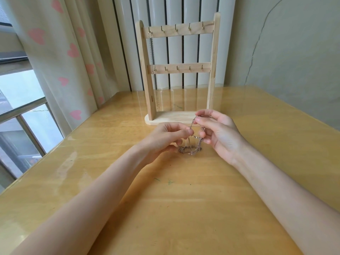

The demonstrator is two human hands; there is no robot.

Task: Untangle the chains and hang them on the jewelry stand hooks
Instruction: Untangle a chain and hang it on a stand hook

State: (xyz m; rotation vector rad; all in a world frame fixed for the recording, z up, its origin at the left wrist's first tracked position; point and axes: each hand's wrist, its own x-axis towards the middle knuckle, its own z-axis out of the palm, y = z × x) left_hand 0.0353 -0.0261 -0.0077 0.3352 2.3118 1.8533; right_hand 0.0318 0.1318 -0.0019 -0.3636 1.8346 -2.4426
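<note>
A tangle of thin rose-gold chains (pixel 191 149) lies on the table just in front of the wooden jewelry stand (pixel 213 61). My left hand (pixel 165 137) pinches a strand of it near the knot. Slightly higher and to the right, my right hand (pixel 219 131) pinches the same bundle between thumb and forefinger, lifting a strand up from the pile. The stand has two rails of small brass hooks. One thin gold chain (pixel 155 74) hangs from the top-left hook and reaches almost to the base. The other hooks are bare.
The glossy yellow wooden table (pixel 165 199) stretches toward me. A window and a curtain with pink hearts (pixel 60 57) are at the left. A white radiator (pixel 176 50) stands behind the stand, and a cracked wall is at the right.
</note>
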